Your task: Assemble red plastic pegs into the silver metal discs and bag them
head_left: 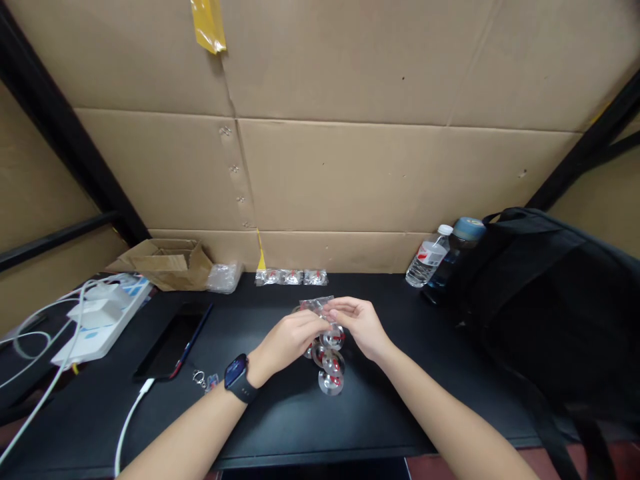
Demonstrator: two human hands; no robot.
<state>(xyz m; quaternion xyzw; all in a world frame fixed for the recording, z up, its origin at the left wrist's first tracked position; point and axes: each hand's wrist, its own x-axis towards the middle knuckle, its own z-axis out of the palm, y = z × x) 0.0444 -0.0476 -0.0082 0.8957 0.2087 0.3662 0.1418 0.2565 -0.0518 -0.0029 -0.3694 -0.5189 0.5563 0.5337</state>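
My left hand [291,339], with a dark watch [237,375] on its wrist, is closed at the near side of a small clear plastic bag [316,304]. From the other side, my right hand [364,325] pinches the bag's right edge. What lies between the left fingertips is partly hidden. Right below both hands, several round clear discs with red marks [331,382] lie in an overlapping pile on the black table [280,423]. Against the cardboard wall, a row of bagged discs [293,277] lies flat.
To the left are a phone [175,340] on a white cable, a key ring [199,379], a power strip [103,323], a paper bag [173,263] and a stack of clear bags [225,277]. A water bottle [428,257], another bottle [467,230] and a black backpack [545,300] stand right.
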